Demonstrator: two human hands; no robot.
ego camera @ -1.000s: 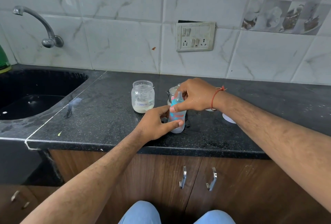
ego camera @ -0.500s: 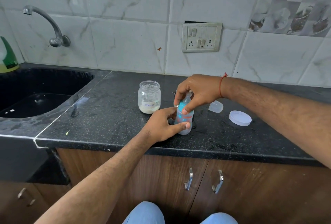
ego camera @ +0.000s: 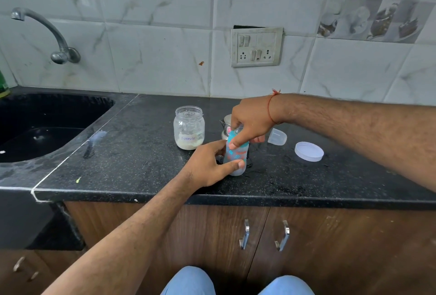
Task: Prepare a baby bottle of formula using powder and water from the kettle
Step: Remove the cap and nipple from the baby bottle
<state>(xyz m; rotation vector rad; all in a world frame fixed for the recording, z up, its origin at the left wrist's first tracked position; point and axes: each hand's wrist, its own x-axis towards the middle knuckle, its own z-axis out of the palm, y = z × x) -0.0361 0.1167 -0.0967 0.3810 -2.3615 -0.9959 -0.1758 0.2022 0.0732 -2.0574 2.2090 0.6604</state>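
A small clear baby bottle (ego camera: 236, 156) with a teal collar and printed pattern stands upright on the black counter (ego camera: 141, 167). My left hand (ego camera: 208, 164) wraps its lower body from the left. My right hand (ego camera: 251, 122) grips the teal collar at the top from above. Left of the bottle stands an open glass jar (ego camera: 189, 128) labelled "Formula" with white powder at its bottom. A steel vessel (ego camera: 226, 124) is mostly hidden behind my right hand.
A clear bottle cap (ego camera: 278, 136) lies on its side right of the bottle, and a white jar lid (ego camera: 308, 151) lies flat further right. A black sink (ego camera: 35, 127) with a wall tap (ego camera: 54, 37) is at the left. A socket panel (ego camera: 256, 46) is on the tiled wall.
Both hands have stayed on the bottle, which remains in the same spot on the counter. My right hand has shifted slightly around the collar. The camera view has drifted.
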